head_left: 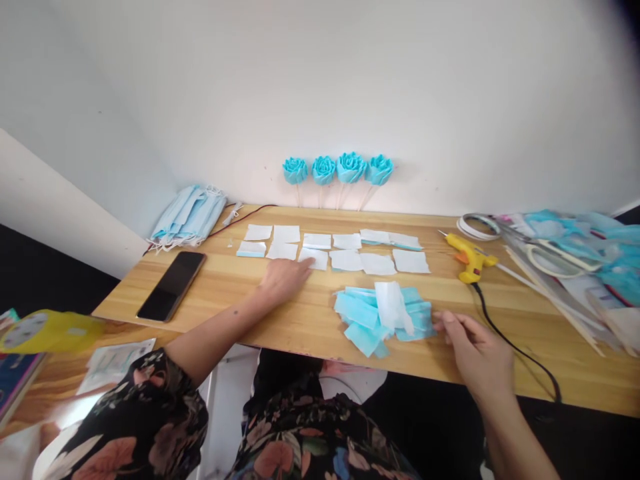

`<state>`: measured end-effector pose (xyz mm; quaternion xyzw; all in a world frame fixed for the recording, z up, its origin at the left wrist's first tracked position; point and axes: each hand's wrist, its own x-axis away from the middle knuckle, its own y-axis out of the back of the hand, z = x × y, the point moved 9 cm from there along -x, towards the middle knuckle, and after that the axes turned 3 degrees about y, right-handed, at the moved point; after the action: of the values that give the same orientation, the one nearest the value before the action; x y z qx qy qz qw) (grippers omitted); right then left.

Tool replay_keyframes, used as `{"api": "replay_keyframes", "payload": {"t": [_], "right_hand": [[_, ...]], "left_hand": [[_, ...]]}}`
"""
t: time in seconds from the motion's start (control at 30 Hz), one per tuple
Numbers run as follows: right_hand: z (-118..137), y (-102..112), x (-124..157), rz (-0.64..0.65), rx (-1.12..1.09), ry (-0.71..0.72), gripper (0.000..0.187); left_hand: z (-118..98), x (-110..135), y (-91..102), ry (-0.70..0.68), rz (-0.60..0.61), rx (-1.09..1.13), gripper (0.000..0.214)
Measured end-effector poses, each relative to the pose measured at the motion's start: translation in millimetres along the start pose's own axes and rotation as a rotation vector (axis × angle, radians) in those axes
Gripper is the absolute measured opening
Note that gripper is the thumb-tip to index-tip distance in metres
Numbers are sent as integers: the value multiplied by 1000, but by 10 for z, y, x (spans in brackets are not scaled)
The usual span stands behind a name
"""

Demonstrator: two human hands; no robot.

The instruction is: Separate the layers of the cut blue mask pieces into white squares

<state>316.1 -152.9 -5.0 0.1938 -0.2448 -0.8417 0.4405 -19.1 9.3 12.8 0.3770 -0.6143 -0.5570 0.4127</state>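
My left hand point(286, 280) reaches over the table with its fingers stretched out, the fingertips on a small white piece of cloth point(314, 261). That piece lies among several similar ones in two rows, such as a cloth square point(411, 261) at the right end; a few show blue edges. My right hand point(480, 353) is closed, thumb and finger together at the right edge of a loose pile of light-blue cloth pieces point(363, 313). Whether something thin is between its fingertips I cannot make out. A white piece point(393, 305) lies on top of the pile.
Blue cloth roses point(351, 168) on sticks lean against the wall. Face masks point(189, 217) and a phone point(171, 287) lie left. A yellow glue gun point(470, 257) with its cord point(505, 343), tape point(479, 227), scissors point(560, 259) and blue scraps point(620, 267) are right.
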Motion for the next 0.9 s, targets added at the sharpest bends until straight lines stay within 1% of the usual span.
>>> {"api": "replay_keyframes", "payload": {"t": [0.13, 0.23, 0.37, 0.47, 0.6, 0.7, 0.8, 0.9], "right_hand": [[59, -7, 12, 14, -31, 60, 36], [84, -11, 18, 24, -52, 83, 36], [99, -5, 27, 24, -76, 91, 37], [104, 1, 33, 21, -92, 93, 36], [116, 1, 32, 19, -73, 99, 36], [138, 0, 30, 17, -65, 109, 36], [152, -1, 30, 21, -57, 106, 37], [149, -9, 35, 39, -59, 94, 38]], "left_hand": [[46, 14, 26, 90, 14, 20, 44], [56, 62, 78, 109, 10, 32, 44], [48, 55, 203, 127, -59, 43, 45], [2, -41, 232, 123, -87, 36, 44], [-93, -189, 196, 85, -74, 3, 40], [-185, -213, 258, 70, -120, 0, 41], [-384, -185, 332, 4, -167, 32, 41], [-626, -193, 297, -87, -129, 31, 39]]}}
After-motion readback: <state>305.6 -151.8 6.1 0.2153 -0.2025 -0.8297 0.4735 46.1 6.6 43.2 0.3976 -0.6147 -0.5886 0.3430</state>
